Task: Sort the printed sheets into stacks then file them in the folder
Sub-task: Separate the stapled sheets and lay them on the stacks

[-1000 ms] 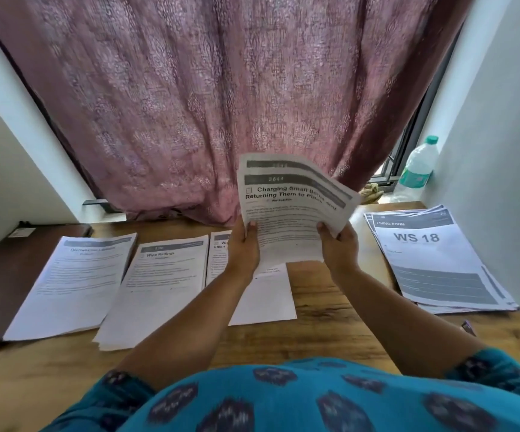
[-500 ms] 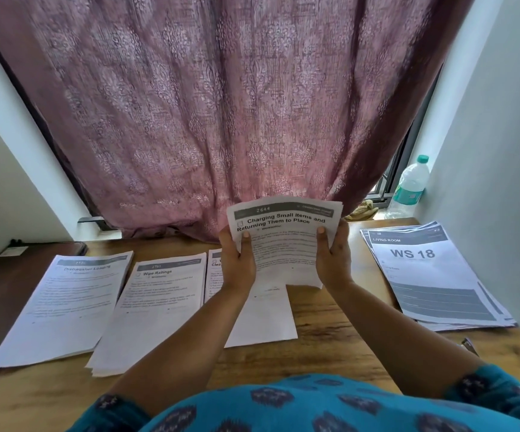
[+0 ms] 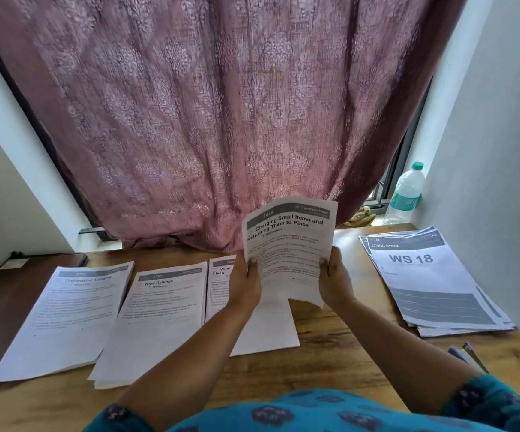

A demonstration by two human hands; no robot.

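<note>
Both hands hold a small bundle of printed sheets [image 3: 286, 244] titled "Charging Small Items and Returning Them to Place", raised upright above the wooden desk [image 3: 330, 341]. My left hand [image 3: 248, 283] grips its left edge and my right hand [image 3: 335, 280] its right edge. Three stacks lie flat on the desk to the left: "Dishwasher Loading" [image 3: 65, 319], "Wipe Railings" [image 3: 156, 319], and a third stack [image 3: 265, 328] partly hidden by my left arm. A thicker pile topped "WS 18" [image 3: 433, 282] lies at the right.
A dark folder or mat [image 3: 9, 288] lies under the leftmost stack at the desk's left end. A plastic water bottle [image 3: 405, 194] stands on the sill at back right. A pink curtain [image 3: 221, 120] hangs behind the desk. A white wall is close on the right.
The held sheets have been squared into one bundle, lowered, and now tilt slightly right. Both hands keep their grip on the edges.
</note>
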